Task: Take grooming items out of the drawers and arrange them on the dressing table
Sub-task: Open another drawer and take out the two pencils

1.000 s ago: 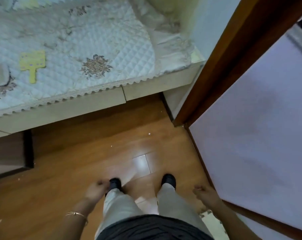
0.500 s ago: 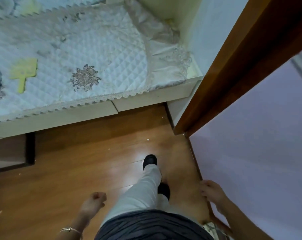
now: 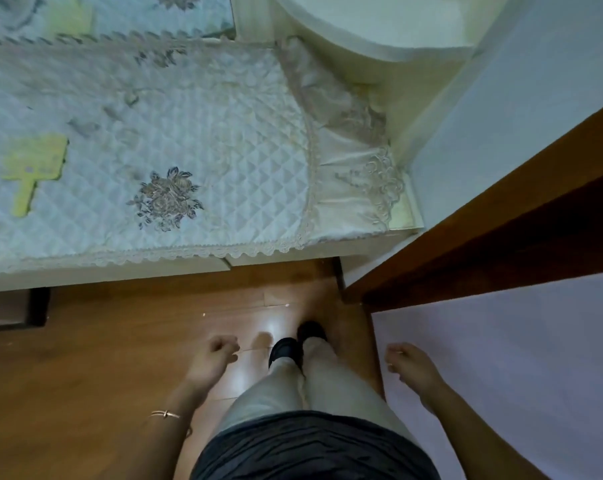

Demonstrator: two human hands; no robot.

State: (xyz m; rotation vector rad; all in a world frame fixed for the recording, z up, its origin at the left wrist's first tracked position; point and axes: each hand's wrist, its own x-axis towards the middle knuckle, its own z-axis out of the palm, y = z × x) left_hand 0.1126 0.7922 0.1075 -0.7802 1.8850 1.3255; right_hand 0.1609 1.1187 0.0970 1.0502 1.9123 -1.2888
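One yellow handled item (image 3: 33, 164) is recorded lying flat on the dressing table (image 3: 362, 242), toward its left end, on the quilted cover (image 3: 224, 150). Drawer fronts (image 3: 120, 277) are judged to sit under the table's front edge. Left hand (image 3: 213, 358) and right hand (image 3: 411, 365) hang before the table, fingers loosely curled, nothing held. A drawer should be drawn out squarely.

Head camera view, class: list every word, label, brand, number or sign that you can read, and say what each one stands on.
No text can be read in this view.
Yellow paddle-shaped item: a few small dark marks above its handle, too blurred to read or to tell if they are lettering.
Quilted cloth: embroidered flowers only, no lettering.
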